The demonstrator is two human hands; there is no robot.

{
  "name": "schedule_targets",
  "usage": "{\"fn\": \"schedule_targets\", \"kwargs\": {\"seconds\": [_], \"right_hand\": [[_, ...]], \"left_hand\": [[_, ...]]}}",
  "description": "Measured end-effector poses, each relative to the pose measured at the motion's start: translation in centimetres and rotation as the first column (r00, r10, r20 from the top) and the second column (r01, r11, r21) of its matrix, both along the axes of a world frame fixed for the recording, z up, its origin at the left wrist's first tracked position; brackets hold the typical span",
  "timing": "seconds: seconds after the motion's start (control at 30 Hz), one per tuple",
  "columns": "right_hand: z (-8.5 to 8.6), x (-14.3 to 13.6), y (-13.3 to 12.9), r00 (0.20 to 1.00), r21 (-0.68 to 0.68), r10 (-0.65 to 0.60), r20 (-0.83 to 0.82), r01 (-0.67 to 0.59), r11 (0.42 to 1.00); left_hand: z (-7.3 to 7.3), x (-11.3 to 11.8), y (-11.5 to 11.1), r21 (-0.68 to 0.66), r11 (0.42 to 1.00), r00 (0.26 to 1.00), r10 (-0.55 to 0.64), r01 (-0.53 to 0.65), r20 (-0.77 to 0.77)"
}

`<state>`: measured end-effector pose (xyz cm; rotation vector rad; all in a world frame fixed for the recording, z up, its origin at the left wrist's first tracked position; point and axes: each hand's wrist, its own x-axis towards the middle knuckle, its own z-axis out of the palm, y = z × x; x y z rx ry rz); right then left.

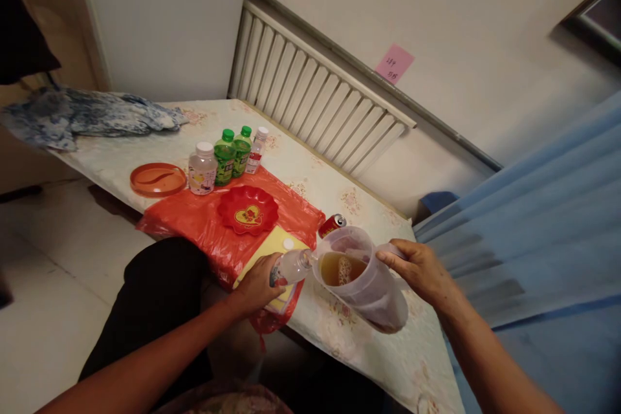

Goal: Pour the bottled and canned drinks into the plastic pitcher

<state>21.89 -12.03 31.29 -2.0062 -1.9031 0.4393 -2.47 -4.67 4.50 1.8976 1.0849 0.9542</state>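
Note:
My left hand (pixel 259 281) is wrapped round a clear plastic bottle (pixel 294 266), tilted so that its uncapped mouth lies at the rim of a pitcher. By its handle, my right hand (pixel 420 265) grips this translucent plastic pitcher (pixel 373 297), which leans toward the bottle. Brownish liquid with foam shows inside it. Under the bottle lie a yellow sheet or board (pixel 272 242) and a small white cap (pixel 288 244). Just behind the pitcher is a red drink can (pixel 332 225).
A red scalloped plate (pixel 248 210) rests on a red plastic bag (pixel 204 226). Several bottles, including a green-capped bottle (pixel 224 158), stand behind it near an orange lid-like dish (pixel 158 180). A crumpled blue-and-white cloth (pixel 107 113) lies at the table's far end. Radiator (pixel 310 84) and blue curtain (pixel 533 226) border the table.

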Motion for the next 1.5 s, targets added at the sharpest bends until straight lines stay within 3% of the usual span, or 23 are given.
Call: {"fn": "schedule_targets", "kwargs": {"seconds": [1.5], "right_hand": [[0.82,-0.45,0.45,0.995,-0.01,0.059,0.077,-0.058,0.998]], "left_hand": [[-0.32,0.04,0.02,-0.028,0.999,1.0,-0.022,0.022,-0.014]]}}
